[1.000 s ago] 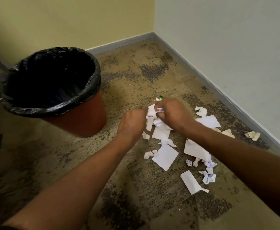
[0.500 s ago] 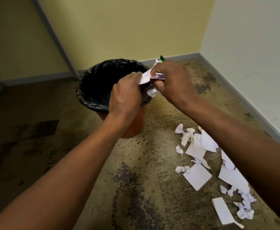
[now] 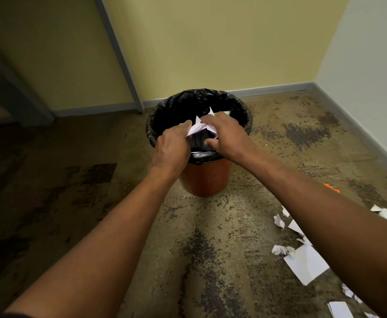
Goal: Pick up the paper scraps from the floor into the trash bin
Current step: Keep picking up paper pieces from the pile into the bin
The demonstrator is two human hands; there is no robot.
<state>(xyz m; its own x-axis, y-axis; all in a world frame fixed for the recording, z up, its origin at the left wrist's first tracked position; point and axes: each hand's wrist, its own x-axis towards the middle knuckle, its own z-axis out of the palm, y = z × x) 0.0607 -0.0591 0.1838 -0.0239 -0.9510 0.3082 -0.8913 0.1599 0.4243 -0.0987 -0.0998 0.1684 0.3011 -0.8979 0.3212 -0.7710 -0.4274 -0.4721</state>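
An orange trash bin (image 3: 205, 177) lined with a black bag (image 3: 178, 104) stands on the floor in the middle of the view. Both hands are over its open mouth. My left hand (image 3: 171, 148) and my right hand (image 3: 224, 136) together hold a bunch of white paper scraps (image 3: 198, 127), pinched between the fingers just above the bag's inside. A green bit shows past my right hand's knuckles. More white paper scraps (image 3: 305, 263) lie on the floor at the lower right, partly hidden by my right forearm.
The floor (image 3: 210, 249) is worn and stained. A yellow wall with a grey baseboard (image 3: 270, 89) runs behind the bin, and a white wall closes the right side. A grey door frame (image 3: 119, 56) stands at the left. A small orange object (image 3: 331, 187) lies at the right.
Both hands rose from the scrap pile on the floor with a bunch of paper and moved over the bin's mouth. The view swung left, so the pile now lies at the lower right.
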